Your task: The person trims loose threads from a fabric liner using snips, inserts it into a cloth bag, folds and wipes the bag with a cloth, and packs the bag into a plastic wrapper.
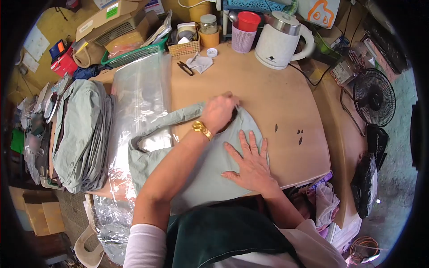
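Observation:
A grey-green fabric bag (205,169) with a long strap (170,119) lies flat on the cardboard-covered table in front of me. My left hand (218,111), a gold bracelet on its wrist, is closed at the upper edge of the bag by a dark opening. Its fingertips are slightly blurred and partly hidden. Palm down on the right part of the bag, my right hand (251,165) presses the cloth with spread fingers.
Clear plastic sleeves (140,85) and a stack of grey-green bags (82,134) lie to the left. Small black scissors (185,68), a white kettle (278,42) and baskets (185,48) line the back. A fan (374,97) stands at the right.

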Available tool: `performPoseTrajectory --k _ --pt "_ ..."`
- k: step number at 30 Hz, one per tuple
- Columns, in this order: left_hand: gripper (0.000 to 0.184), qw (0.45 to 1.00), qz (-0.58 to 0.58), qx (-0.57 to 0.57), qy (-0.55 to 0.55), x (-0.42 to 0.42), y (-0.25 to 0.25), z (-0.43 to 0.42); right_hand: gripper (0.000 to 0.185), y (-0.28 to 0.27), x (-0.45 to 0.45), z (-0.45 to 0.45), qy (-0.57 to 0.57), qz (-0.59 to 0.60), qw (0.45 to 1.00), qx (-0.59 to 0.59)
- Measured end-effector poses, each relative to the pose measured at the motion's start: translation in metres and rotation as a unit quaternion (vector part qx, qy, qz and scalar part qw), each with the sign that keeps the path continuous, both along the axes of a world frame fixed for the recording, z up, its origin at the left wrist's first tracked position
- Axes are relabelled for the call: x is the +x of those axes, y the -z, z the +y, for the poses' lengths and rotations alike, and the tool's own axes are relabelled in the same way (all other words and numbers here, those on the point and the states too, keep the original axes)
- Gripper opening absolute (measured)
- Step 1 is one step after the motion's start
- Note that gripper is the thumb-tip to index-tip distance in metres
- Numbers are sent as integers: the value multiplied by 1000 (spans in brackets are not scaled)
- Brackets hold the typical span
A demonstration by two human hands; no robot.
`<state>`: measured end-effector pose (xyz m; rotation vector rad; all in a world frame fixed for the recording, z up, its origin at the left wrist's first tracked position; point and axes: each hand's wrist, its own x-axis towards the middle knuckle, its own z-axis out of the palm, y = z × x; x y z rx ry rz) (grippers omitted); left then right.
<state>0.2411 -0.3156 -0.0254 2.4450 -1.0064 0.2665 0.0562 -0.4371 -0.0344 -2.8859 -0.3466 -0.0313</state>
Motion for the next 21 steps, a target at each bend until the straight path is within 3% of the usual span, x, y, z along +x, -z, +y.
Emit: performPoseTrajectory --k 6,8,9,12,14,17,21 --pt "24 1000 -9 -6 19 24 7 -4 80 -3 3 -3 -19 11 999 24" --pt "27 986 -44 -145 -76 7 -13 -13 80 -5 4 -4 -15 18 999 26" --pt "27 986 -41 -144 -74 -5 -24 -14 80 -5 4 -4 -13 21 999 27" --pt "33 987 34 -147 -59 -52 -42 -8 82 -2 4 -3 -10 28 999 25" --pt "32 983 127 -125 49 -77 -41 -1 86 2 5 -4 -3 39 999 10" --pt "34 988 99 -60 99 -81 0 3 94 3 6 -4 -9 22 998 56" --pt "36 993 57 -56 82 -77 23 0 92 4 2 -4 -16 14 999 38"
